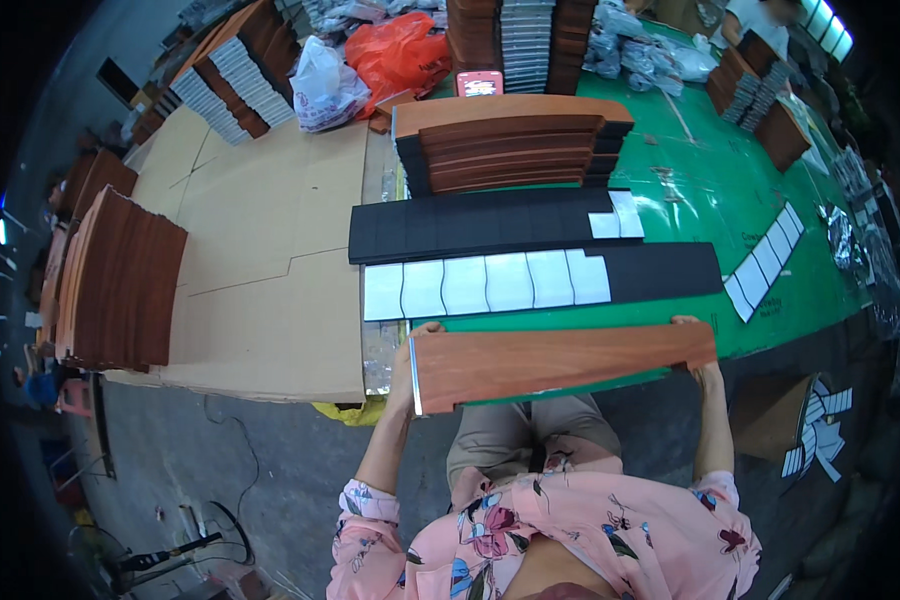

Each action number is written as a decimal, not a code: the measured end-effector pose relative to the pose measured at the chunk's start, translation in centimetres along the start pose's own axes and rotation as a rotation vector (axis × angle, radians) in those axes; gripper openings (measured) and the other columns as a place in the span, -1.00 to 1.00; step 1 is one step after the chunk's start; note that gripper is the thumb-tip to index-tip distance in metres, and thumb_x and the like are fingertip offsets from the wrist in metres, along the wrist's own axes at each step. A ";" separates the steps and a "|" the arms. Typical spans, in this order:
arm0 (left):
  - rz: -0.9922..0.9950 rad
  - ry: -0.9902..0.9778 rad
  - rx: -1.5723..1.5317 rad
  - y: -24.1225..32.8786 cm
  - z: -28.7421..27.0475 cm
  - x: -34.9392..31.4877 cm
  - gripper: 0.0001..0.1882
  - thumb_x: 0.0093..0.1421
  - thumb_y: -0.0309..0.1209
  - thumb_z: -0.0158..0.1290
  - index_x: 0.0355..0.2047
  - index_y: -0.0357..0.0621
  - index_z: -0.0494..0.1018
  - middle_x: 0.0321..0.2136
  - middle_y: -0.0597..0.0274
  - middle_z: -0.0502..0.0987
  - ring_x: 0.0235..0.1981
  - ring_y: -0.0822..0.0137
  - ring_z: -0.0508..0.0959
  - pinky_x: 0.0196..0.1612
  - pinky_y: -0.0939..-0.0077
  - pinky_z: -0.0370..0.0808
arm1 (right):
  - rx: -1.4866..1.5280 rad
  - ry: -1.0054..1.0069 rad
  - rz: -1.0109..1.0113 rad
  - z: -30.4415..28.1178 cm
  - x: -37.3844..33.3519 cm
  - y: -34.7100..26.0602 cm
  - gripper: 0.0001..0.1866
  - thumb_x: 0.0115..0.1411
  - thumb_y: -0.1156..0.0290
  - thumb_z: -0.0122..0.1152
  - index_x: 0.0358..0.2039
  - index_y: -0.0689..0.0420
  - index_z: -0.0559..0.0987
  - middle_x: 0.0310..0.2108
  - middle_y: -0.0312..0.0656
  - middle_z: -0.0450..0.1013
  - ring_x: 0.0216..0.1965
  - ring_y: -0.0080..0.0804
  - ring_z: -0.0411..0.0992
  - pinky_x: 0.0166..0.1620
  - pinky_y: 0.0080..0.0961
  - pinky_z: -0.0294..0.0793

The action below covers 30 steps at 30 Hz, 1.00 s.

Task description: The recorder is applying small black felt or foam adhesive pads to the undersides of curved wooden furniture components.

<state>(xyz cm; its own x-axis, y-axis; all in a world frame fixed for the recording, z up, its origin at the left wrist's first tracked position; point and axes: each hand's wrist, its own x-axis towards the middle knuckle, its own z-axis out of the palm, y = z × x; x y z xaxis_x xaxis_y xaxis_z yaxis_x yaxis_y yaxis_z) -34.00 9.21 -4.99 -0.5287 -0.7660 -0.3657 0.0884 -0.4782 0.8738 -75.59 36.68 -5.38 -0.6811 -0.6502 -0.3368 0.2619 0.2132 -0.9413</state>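
A long brown wood-grain panel (560, 362) lies level between my hands at the near edge of the green-topped table. My left hand (403, 362) is closed around its left end, fingertips over the far corner. Around the right end, beside a small notch, my right hand (708, 374) is closed too. Just beyond the panel is a black board (662, 274), mostly covered by a row of white pieces (485, 284). A second black board (470, 222) lies behind it, with white pieces (625, 215) at its right end.
Brown panels are stacked behind the boards (510, 150) and at the left (120, 280). A white strip (765, 262) lies at the right. Bags, red (398, 60) and white (327, 88), sit at the back. A bin (770, 415) with white scraps stands right; another person (760, 25) is far right.
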 end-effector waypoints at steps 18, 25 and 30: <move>0.555 0.400 0.231 -4.6 1.4 -3.1 -0.73 0.12 -0.50 -0.12 -0.17 -0.32 0.41 -0.24 0.18 0.48 -0.22 0.37 0.43 -0.15 0.53 0.35 | 0.078 0.093 -0.393 2.8 -1.6 1.0 -0.75 0.20 0.64 -0.14 -0.15 0.24 0.47 -0.34 -0.39 0.43 -0.38 -0.75 0.36 -0.32 -0.76 0.36; 0.610 0.487 0.381 -6.3 0.0 -1.4 -0.77 -0.01 -0.55 -0.23 -0.49 -0.44 0.41 -0.71 0.28 0.38 -0.60 0.48 0.36 -0.55 0.43 0.29 | -0.002 0.137 -0.411 1.6 -0.5 2.2 -0.77 0.27 0.52 -0.14 -0.13 0.22 0.47 -0.38 -0.43 0.41 -0.45 -0.79 0.31 -0.38 -0.79 0.31; 0.569 0.494 0.389 -6.1 -0.2 -1.6 -0.77 0.00 -0.53 -0.22 -0.47 -0.43 0.42 -0.69 0.25 0.40 -0.59 0.46 0.37 -0.54 0.43 0.30 | -0.039 0.164 -0.478 2.4 -1.0 2.2 -0.78 0.26 0.53 -0.12 -0.14 0.23 0.48 -0.42 -0.43 0.39 -0.51 -0.78 0.26 -0.43 -0.80 0.27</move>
<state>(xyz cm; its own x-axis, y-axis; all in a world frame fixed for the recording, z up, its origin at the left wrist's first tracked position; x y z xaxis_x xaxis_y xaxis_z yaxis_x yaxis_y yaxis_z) -33.53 13.31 -9.78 -0.0538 -0.9880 0.1446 -0.1150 0.1500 0.9820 -72.70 36.11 -7.00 -0.8180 -0.5592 0.1351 -0.1288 -0.0508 -0.9904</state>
